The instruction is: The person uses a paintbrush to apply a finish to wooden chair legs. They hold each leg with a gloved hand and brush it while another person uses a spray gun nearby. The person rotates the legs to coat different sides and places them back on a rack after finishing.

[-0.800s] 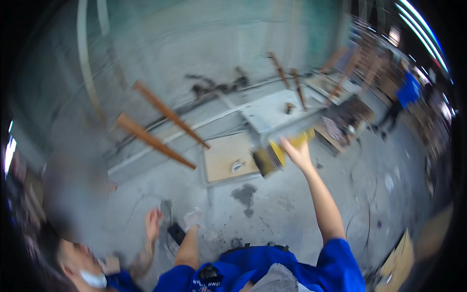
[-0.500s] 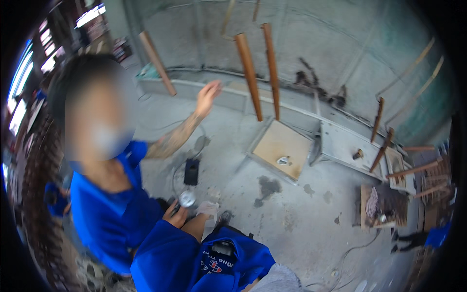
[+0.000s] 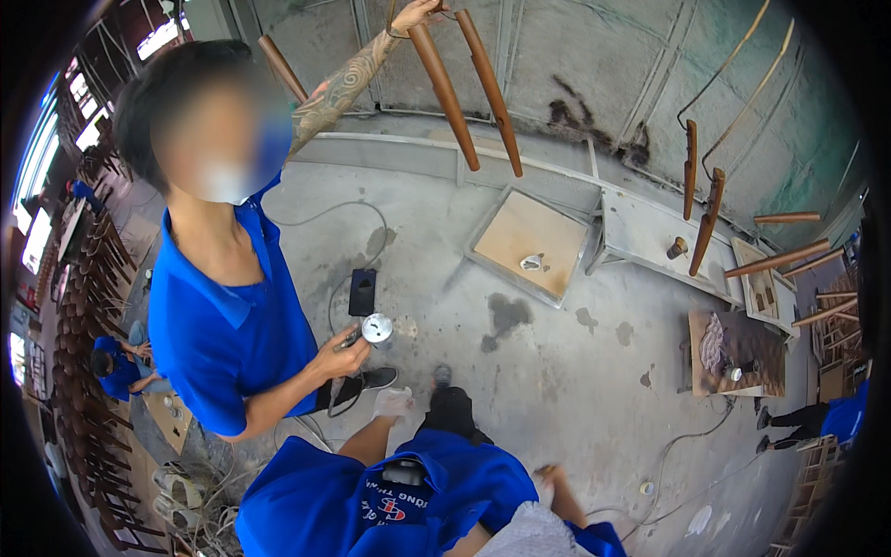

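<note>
On my feed the fingers of the left hand [image 3: 394, 403], in a white glove, show only as a pale lump, so I cannot tell whether they are spread or curled; I see nothing in them. The right hand [image 3: 549, 477] is low beside the blue shirt [image 3: 371, 501] and too blurred to read its fingers either.

Nearest the left hand, just above it, is a small power tool [image 3: 375, 328], held over the concrete floor [image 3: 557, 371] by a co-worker's hand [image 3: 336, 358]. It has a round silvery head on a dark body, and a cord [image 3: 345, 395] trails down from it. I judge it stiff, fairly heavy for its size and smooth on the metal head. The dark body behind the head looks the safest place to take hold, well clear of the round face and the cord.

Further out a black box [image 3: 362, 291] lies on the floor. A shallow framed board [image 3: 529, 243] sits beyond it, and brown wooden legs [image 3: 464, 88] hang overhead.
</note>
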The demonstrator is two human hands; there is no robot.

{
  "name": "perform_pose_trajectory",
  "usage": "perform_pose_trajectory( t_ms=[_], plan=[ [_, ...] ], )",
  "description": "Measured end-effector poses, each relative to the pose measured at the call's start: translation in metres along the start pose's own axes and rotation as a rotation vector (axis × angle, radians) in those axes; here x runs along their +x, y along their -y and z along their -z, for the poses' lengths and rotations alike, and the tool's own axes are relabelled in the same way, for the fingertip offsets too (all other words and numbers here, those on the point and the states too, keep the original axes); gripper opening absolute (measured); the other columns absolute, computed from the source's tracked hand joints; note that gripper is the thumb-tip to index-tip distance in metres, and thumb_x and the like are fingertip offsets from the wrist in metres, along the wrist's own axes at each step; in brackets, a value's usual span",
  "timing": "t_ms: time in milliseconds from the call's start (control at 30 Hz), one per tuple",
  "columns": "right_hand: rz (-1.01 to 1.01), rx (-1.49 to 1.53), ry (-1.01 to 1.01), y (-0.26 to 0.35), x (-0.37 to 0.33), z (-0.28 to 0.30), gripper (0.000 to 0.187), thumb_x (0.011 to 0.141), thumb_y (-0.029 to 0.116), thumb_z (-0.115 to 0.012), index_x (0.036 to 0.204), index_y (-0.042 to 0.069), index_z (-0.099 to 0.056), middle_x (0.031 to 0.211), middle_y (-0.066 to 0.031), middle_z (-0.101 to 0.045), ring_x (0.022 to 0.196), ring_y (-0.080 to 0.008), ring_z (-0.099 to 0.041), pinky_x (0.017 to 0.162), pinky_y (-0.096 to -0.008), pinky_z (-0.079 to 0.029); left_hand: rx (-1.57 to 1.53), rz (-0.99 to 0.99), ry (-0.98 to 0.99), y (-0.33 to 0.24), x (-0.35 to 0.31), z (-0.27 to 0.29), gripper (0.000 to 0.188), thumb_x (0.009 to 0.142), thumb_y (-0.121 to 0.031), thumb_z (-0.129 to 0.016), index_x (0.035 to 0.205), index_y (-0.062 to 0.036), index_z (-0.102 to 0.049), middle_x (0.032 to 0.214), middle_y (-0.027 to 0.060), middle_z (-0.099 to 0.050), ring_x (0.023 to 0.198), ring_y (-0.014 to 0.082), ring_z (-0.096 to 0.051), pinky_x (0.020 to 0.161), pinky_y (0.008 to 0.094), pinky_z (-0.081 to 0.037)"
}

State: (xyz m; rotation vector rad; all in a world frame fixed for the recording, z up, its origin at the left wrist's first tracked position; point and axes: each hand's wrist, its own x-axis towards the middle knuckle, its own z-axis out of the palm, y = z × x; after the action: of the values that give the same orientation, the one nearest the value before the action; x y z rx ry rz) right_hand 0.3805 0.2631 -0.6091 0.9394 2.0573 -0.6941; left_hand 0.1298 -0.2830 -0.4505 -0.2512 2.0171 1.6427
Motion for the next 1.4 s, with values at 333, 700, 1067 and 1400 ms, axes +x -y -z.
perform_pose_trajectory(
  t_ms=[333, 700, 1067, 1400],
  plan=[
    [0.657, 1.21, -0.4, 0.204, -0.015, 0.294, 0.026, 0.096, 0.032, -0.081, 0.112, 0.013, -0.072, 0.093, -0.0046, -0.072, 0.075, -0.0165, -0.072, 0.063, -0.0295, -0.056, -0.231, 0.112, -0.201, 0.078, 0.036, -0.027, 0.02, 0.095, -0.004, -0.075, 0.076, -0.0043, -0.072, 0.071, 0.0014, -0.064, 0.061, 0.0156, -0.061, 0.058, 0.0333, -0.048],
    [0.342, 1.184, 0.036, 0.08, -0.008, 0.162, 0.043, 0.098, 0.052, -0.07, 0.117, 0.013, -0.068, 0.1, -0.0068, -0.075, 0.085, -0.0201, -0.072, 0.077, -0.0369, -0.058, 0.392, 0.123, -0.277, 0.053, 0.017, -0.071, 0.039, 0.097, -0.03, -0.072, 0.068, -0.0047, -0.071, 0.061, 0.0046, -0.065, 0.058, 0.0178, -0.062, 0.057, 0.0393, -0.047],
    [0.037, 0.369, 0.225, -0.108, -0.051, 0.026, 0.02, 0.098, 0.029, -0.068, 0.099, 0.009, -0.073, 0.082, -0.0077, -0.072, 0.061, -0.0172, -0.066, 0.054, -0.0335, -0.055, 0.049, 0.044, -0.206, 0.031, 0.04, -0.181, 0.041, 0.094, -0.04, -0.074, 0.079, -0.0026, -0.077, 0.069, 0.016, -0.07, 0.069, 0.0257, -0.069, 0.069, 0.0447, -0.052],
    [0.245, 0.502, 0.21, -0.085, -0.038, 0.039, 0.018, 0.097, 0.023, -0.071, 0.109, 0.01, -0.073, 0.09, -0.0092, -0.073, 0.068, -0.0193, -0.069, 0.056, -0.0352, -0.056, -0.046, 0.257, -0.389, 0.057, -0.042, -0.135, 0.043, 0.094, -0.045, -0.074, 0.081, -0.0041, -0.079, 0.078, 0.0184, -0.074, 0.072, 0.0298, -0.071, 0.071, 0.0443, -0.054]
  ],
)
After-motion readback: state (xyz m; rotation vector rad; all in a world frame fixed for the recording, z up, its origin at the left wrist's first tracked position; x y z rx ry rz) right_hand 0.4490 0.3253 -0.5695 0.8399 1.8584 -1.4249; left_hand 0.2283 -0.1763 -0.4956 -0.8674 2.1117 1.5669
